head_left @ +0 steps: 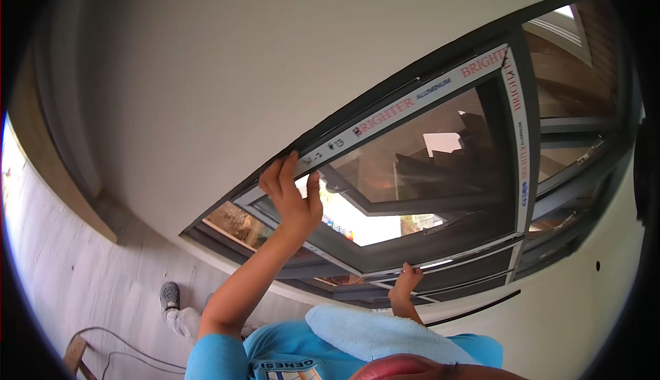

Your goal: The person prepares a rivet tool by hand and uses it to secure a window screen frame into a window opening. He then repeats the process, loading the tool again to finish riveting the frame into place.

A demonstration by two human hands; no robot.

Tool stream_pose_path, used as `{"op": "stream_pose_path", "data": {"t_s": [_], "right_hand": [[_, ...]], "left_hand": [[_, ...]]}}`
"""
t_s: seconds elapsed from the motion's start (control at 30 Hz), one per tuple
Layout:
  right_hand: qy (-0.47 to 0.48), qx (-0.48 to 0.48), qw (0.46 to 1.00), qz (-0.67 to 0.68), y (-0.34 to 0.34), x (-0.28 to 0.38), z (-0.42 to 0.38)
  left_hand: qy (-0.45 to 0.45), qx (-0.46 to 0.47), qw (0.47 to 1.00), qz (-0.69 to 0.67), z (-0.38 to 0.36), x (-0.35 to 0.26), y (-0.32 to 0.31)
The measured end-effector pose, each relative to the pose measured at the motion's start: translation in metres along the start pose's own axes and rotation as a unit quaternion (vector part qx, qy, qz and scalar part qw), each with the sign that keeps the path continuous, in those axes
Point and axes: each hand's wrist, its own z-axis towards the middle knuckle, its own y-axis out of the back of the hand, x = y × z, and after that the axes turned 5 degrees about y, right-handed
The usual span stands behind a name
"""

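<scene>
A dark-framed window sash (pixel 405 113) with white protective tape printed in red letters stands in a grey window frame (pixel 526 105). My left hand (pixel 292 198) is raised at the sash's left end, its fingers curled over the taped edge and the thumb on the inner side. Lower down, my right hand (pixel 407 281) holds the sash's bottom edge, with fingertips against the thin rail. Mesh or dark glass fills the sash, and a bright view outside shows through its lower left part.
A plain pale wall (pixel 185 70) surrounds the window. At the left are a wooden door edge (pixel 69 167) and grey plank floor (pixel 55 256). A shoe (pixel 170 295), a cable (pixel 130 342) and a wooden piece (pixel 74 354) show at the lower left.
</scene>
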Motion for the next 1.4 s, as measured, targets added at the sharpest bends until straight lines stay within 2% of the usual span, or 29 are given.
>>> {"op": "stream_pose_path", "data": {"t_s": [0.27,0.47,1.0,1.1,1.17,1.27,1.33,1.4], "right_hand": [[0.052,0.063,0.993,0.087,0.006,-0.002,0.001],[0.020,0.025,0.996,0.088,0.004,-0.005,0.009],[0.010,0.093,0.988,0.126,0.013,0.008,0.005],[0.030,0.153,0.981,0.119,0.023,-0.003,0.008],[0.057,0.178,0.969,0.160,0.020,0.008,-0.002],[0.070,0.185,0.953,0.228,0.013,0.026,-0.013],[0.091,0.148,0.967,0.189,0.010,0.028,-0.014],[0.114,0.154,0.961,0.198,0.012,0.009,-0.009]], "left_hand": [[-0.013,-0.009,1.000,-0.002,0.002,0.001,0.000],[-0.015,-0.024,1.000,-0.002,0.005,-0.004,0.003],[-0.015,-0.026,1.000,-0.009,0.001,-0.005,0.000],[0.002,-0.015,1.000,-0.013,-0.002,-0.005,-0.001],[0.033,0.015,0.999,0.002,-0.003,-0.008,0.002],[-0.012,0.018,0.998,0.061,0.000,-0.019,0.005],[-0.021,0.004,1.000,0.008,-0.003,-0.013,-0.001],[-0.026,0.018,0.999,0.000,-0.006,-0.011,-0.004]]}}
